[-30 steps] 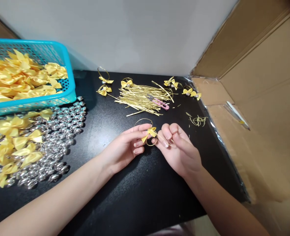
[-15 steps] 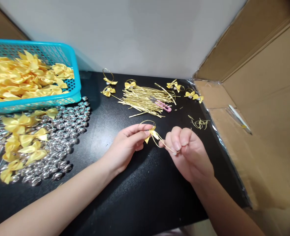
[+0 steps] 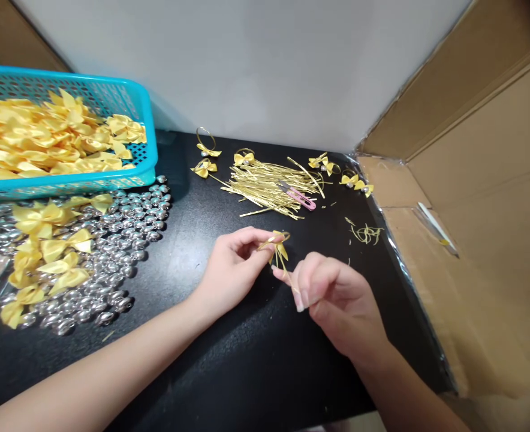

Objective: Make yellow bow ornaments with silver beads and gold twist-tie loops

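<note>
Between thumb and forefinger, my left hand [image 3: 238, 258] pinches a yellow ribbon bow [image 3: 281, 252] with a gold cord loop above it. Two cord ends [image 3: 281, 264] run from the bow down to the right. My right hand [image 3: 332, 294] has its fingers closed on those ends, with the index fingertip beside the strands. Beyond both hands lies a pile of gold cords [image 3: 265, 186], and pink-handled thread snips [image 3: 298, 195] rest on its right side.
At left, a turquoise basket [image 3: 143, 171] holds many yellow bows. Silver beads [image 3: 125, 240] spread before it, with loose bows [image 3: 62, 270] on top. Several looped bows [image 3: 204, 168] sit along the table's back. Cord scraps [image 3: 366, 234] lie at right, near tweezers [image 3: 436, 225] on cardboard.
The bow has turned in my left fingers, so its cord ends point more downward. My right hand has moved slightly down and left with the ends. The view has shifted a little.
</note>
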{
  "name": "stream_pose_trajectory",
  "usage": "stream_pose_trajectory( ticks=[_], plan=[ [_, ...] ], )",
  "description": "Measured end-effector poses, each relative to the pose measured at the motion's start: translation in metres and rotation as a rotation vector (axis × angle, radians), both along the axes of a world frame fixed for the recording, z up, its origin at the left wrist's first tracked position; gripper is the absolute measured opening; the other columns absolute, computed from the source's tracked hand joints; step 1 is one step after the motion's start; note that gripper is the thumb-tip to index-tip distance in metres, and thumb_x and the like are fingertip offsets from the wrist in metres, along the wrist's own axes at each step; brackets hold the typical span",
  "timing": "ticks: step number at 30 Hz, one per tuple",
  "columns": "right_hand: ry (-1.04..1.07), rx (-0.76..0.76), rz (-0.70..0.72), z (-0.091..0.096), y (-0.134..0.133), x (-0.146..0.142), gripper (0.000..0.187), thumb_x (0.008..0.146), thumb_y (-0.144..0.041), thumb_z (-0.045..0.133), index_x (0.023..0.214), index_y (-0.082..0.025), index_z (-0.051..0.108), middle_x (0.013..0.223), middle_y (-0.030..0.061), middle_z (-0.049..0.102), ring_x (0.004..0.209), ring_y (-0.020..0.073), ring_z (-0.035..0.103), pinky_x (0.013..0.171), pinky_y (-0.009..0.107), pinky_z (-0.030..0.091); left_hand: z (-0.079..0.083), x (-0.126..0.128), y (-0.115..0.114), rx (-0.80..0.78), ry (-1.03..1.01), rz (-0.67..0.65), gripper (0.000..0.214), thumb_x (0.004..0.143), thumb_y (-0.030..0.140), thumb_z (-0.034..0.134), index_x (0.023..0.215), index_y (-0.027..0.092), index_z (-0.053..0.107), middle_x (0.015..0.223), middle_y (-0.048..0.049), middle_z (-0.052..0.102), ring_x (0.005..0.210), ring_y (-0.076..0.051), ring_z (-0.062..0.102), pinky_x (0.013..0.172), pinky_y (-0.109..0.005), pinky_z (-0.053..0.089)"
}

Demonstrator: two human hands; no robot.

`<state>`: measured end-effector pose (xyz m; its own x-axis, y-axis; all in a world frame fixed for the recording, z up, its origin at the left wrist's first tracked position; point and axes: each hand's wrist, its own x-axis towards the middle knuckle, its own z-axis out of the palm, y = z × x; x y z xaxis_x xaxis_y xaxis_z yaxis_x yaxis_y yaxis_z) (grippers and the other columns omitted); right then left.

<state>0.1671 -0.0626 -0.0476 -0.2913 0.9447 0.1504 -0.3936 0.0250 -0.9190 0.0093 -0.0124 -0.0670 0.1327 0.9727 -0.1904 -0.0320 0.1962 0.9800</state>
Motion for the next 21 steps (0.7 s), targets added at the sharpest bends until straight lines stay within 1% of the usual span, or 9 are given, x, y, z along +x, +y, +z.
stream_pose_trajectory(
  ticks=[3,5,8,10,13,15,17,19,21],
  plan=[
    [-0.216,0.069,-0.064,0.005,-0.006,-0.001,0.011,0.084,-0.015,0.065,0.084,-0.025,0.067,0.077,-0.0005,0.058,0.078,0.0141,0.055,0.1,0.044,0.041,-0.004,-0.002,0.002,0.087,0.079,-0.011,0.012,0.077,0.021,0.067,0.083,0.018,0.077,0.083,-0.0053,0.073,0.072,-0.017,0.064,0.066,-0.028,0.047],
    [-0.36,0.146,-0.107,0.007,-0.009,0.0,0.014,0.082,-0.012,0.065,0.085,-0.025,0.067,0.078,-0.001,0.061,0.077,0.0139,0.056,0.097,0.042,0.042,-0.005,-0.003,0.004,0.136,0.136,0.001,0.013,0.078,0.02,0.066,0.082,0.019,0.078,0.081,-0.0054,0.072,0.072,-0.017,0.064,0.065,-0.028,0.046],
    [-0.507,0.268,-0.155,0.009,-0.01,0.0,0.014,0.08,-0.011,0.067,0.082,-0.025,0.065,0.075,-0.002,0.065,0.074,0.0138,0.058,0.086,0.037,0.043,-0.004,-0.004,0.006,0.169,0.177,0.025,0.014,0.076,0.016,0.066,0.08,0.02,0.079,0.077,-0.0054,0.071,0.073,-0.018,0.063,0.064,-0.027,0.044],
    [-0.546,0.334,-0.183,0.009,-0.009,-0.002,0.014,0.08,-0.011,0.067,0.081,-0.025,0.064,0.075,-0.002,0.068,0.071,0.0139,0.058,0.079,0.036,0.043,-0.003,-0.004,0.006,0.168,0.182,0.025,0.016,0.075,0.014,0.065,0.079,0.019,0.079,0.075,-0.0051,0.071,0.07,-0.017,0.063,0.062,-0.027,0.043],
    [-0.514,0.403,-0.223,0.009,-0.01,-0.005,0.014,0.082,-0.012,0.066,0.083,-0.026,0.066,0.074,-0.0015,0.069,0.069,0.0148,0.059,0.076,0.036,0.045,-0.003,-0.003,0.006,0.17,0.205,0.02,0.017,0.075,0.014,0.064,0.079,0.019,0.079,0.072,-0.0046,0.07,0.067,-0.017,0.062,0.06,-0.026,0.042],
    [-0.479,0.437,-0.242,0.009,-0.011,-0.006,0.014,0.083,-0.014,0.066,0.083,-0.028,0.068,0.073,-0.0008,0.069,0.074,0.0168,0.063,0.081,0.039,0.046,-0.004,-0.003,0.007,0.169,0.205,0.024,0.017,0.075,0.014,0.064,0.08,0.019,0.079,0.072,-0.0046,0.069,0.068,-0.017,0.061,0.06,-0.026,0.042],
    [-0.424,0.423,-0.231,0.008,-0.013,-0.006,0.014,0.083,-0.015,0.066,0.084,-0.029,0.069,0.074,-0.0006,0.069,0.079,0.0175,0.065,0.091,0.042,0.045,-0.007,-0.003,0.007,0.164,0.188,0.03,0.016,0.075,0.015,0.065,0.08,0.019,0.079,0.073,-0.0048,0.07,0.069,-0.017,0.062,0.061,-0.026,0.043],
    [-0.319,0.33,-0.195,0.006,-0.014,-0.006,0.014,0.084,-0.016,0.067,0.085,-0.029,0.07,0.077,-0.001,0.07,0.078,0.016,0.067,0.094,0.042,0.045,-0.009,-0.004,0.009,0.161,0.171,0.036,0.015,0.074,0.016,0.065,0.08,0.02,0.079,0.075,-0.0048,0.07,0.07,-0.017,0.062,0.063,-0.027,0.044],
    [-0.16,0.171,-0.184,0.006,-0.012,-0.005,0.012,0.084,-0.018,0.068,0.084,-0.03,0.071,0.077,-0.0022,0.069,0.074,0.0135,0.067,0.091,0.04,0.049,-0.01,-0.004,0.01,0.162,0.161,0.045,0.014,0.073,0.015,0.067,0.078,0.02,0.079,0.073,-0.0043,0.069,0.07,-0.017,0.062,0.064,-0.027,0.045]
  ],
)
